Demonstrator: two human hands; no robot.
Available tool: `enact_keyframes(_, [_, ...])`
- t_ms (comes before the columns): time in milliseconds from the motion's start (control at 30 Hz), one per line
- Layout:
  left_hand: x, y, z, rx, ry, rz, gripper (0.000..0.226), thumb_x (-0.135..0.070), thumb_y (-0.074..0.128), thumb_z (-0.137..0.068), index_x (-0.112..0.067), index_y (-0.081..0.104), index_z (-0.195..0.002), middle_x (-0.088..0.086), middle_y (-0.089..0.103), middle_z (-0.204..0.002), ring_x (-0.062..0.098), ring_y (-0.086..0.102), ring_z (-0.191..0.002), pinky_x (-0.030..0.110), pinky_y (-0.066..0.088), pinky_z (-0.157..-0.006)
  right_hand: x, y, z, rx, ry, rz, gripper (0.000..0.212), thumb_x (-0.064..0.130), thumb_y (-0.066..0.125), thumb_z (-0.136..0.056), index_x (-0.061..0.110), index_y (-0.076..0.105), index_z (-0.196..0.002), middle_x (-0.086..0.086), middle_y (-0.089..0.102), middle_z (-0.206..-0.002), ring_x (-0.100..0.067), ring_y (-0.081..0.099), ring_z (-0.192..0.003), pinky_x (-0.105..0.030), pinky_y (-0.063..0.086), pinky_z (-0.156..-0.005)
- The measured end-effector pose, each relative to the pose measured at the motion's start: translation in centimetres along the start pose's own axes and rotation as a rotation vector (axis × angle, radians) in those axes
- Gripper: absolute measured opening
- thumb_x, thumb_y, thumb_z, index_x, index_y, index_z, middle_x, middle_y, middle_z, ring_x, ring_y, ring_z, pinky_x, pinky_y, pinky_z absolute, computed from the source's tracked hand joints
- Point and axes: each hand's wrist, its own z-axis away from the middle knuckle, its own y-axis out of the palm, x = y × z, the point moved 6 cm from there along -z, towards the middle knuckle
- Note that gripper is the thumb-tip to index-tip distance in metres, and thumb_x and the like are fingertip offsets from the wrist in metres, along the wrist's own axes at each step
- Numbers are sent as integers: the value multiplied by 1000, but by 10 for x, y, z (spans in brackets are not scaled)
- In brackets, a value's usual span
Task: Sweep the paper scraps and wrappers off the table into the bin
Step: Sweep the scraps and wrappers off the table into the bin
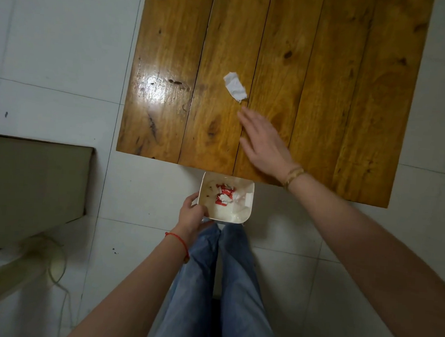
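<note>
While left hand (192,213) grips bin (249,198), paper scrap (234,86) just beyond flat right hand (262,142) fingertips

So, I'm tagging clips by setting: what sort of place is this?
Probably a plain room at home: white tiled floor, a wooden plank table, and a cardboard box on the floor.

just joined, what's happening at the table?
A person is clearing a wooden table. The left hand holds a white bin just below the table's near edge; red wrappers already lie inside. The right hand lies open, reaching toward the last white paper scrap, not yet touching it.
</note>
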Motion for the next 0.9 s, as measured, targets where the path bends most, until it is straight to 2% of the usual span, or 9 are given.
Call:
enact_keyframes(133, [2,0,-2,-3,0,5,66,13,48,-87,-18,38,-145,18,50,-138,37,53,-122,38,57,-75,-17,-24,-58,-3,63,40,61,32,35,-104,15,11,-157,-5,6,-165,-21,4,-153,-41,6,-125])
enact_keyframes(300, [3,0,-4,-5,4,9,65,12,48,-88,-18,38,-145,17,50,-138,36,54,-120,40,56,-79,-11,-14,-75,90,1,110,59,34,29,-105,11,12,-156,-7,6,-165,-21,5,-153,-39,2,-125])
enact_keyframes(400, [4,0,-4,-5,0,10,65,11,48,-88,-18,39,-145,16,50,-138,37,53,-121,41,56,-81,1,-2,-49,86,-34,96,59,36,30,-104,11,15,-156,-6,9,-165,-19,6,-152,-38,3,-125])
enact_keyframes(467, [4,0,-2,-10,-1,14,65,11,48,-88,-18,39,-145,16,50,-137,36,54,-120,40,57,-78,11,12,-20,98,-67,101,58,38,29,-104,14,16,-156,-5,11,-165,-18,4,-152,-40,3,-125])
enact_keyframes(533, [5,-1,-1,-18,3,22,64,12,45,-87,-17,40,-144,17,51,-135,35,55,-114,37,57,-72,22,32,16,157,-112,130,58,41,25,-104,16,13,-156,-3,8,-164,-17,0,-152,-41,2,-125])
enact_keyframes(633, [8,-2,1,-36,4,48,64,14,43,-86,-16,42,-142,19,52,-132,34,55,-108,39,56,-74,34,66,71,267,-195,172,59,45,15,-104,19,4,-155,-1,-1,-164,-16,-6,-152,-43,1,-125])
enact_keyframes(700, [11,-1,4,-38,9,46,64,15,43,-86,-15,42,-142,20,53,-131,33,55,-106,37,56,-69,40,81,100,297,-214,123,59,46,13,-105,19,6,-156,0,2,-164,-15,-6,-152,-41,0,-125])
enact_keyframes(800, [17,-1,12,-37,14,27,63,14,44,-87,-16,41,-143,18,52,-129,33,54,-107,33,55,-59,47,91,129,289,-236,44,59,46,14,-104,18,14,-156,-1,12,-164,-14,-1,-152,-38,0,-125])
enact_keyframes(900, [23,-3,25,-41,17,15,64,14,43,-86,-17,42,-142,16,50,-129,35,52,-110,34,56,-61,46,83,147,190,-147,-94,55,39,24,-104,17,21,-155,-1,17,-164,-15,4,-153,-41,8,-125])
